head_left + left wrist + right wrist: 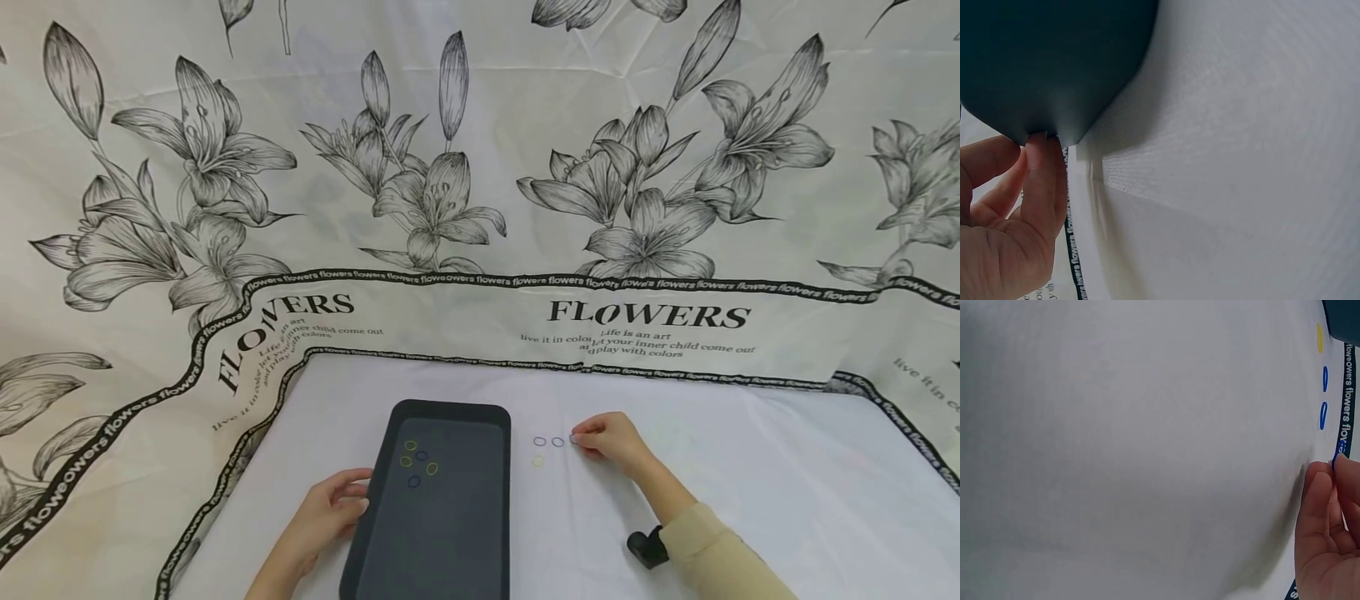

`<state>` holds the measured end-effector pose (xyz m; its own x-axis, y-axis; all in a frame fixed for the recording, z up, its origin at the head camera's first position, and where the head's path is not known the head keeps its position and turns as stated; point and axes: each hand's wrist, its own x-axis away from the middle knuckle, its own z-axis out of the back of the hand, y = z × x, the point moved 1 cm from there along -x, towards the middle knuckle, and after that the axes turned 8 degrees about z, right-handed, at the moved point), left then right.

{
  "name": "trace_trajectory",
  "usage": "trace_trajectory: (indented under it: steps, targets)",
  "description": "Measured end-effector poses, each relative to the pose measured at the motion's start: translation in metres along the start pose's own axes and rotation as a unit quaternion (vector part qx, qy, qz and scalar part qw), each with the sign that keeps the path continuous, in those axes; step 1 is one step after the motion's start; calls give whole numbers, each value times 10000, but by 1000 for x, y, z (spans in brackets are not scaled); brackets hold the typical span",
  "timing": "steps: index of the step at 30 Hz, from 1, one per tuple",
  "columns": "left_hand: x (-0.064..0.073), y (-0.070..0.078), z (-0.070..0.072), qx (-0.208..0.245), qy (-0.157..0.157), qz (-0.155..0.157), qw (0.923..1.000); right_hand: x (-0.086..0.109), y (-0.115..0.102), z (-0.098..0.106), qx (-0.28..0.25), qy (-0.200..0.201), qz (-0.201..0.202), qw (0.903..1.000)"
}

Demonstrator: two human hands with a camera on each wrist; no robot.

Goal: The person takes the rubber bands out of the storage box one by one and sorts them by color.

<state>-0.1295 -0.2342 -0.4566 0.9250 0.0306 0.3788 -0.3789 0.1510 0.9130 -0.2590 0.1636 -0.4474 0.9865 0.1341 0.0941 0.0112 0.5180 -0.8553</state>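
My right hand [611,439] pinches a small blue rubber band [572,438] between thumb and fingertips, at or just over the white cloth. To its left two blue rubber bands [1325,379] lie in a row, with one yellow rubber band [537,465] below them in the head view. My left hand [327,518] grips the left rim of a dark rectangular tray [504,500], thumb and fingers on its edge in the left wrist view. In the tray's upper left lie three yellow rubber bands [410,450] and two blue ones [414,486], loosely scattered.
A white cloth [750,467] covers the table. Behind and beside it hangs a curtain [480,325] printed with flowers and lettering. A black device [647,547] sits by the right sleeve [712,542].
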Motion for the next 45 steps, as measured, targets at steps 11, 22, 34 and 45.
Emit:
trace_trajectory:
  steps: [11,22,34,45]
  targets:
    - [-2,5,0,-145,264,77,9995,-8,-2,-4,201,34,-23,9998]
    - [-1,1,-1,-62,148,108,9998,-7,-4,-6,477,22,-194,9987]
    - [-1,1,-2,-51,200,174,9996,-7,-7,-2,704,-101,12,9975]
    - [1,4,-3,-151,330,181,9992,-10,-23,-1,395,-193,-100,9990]
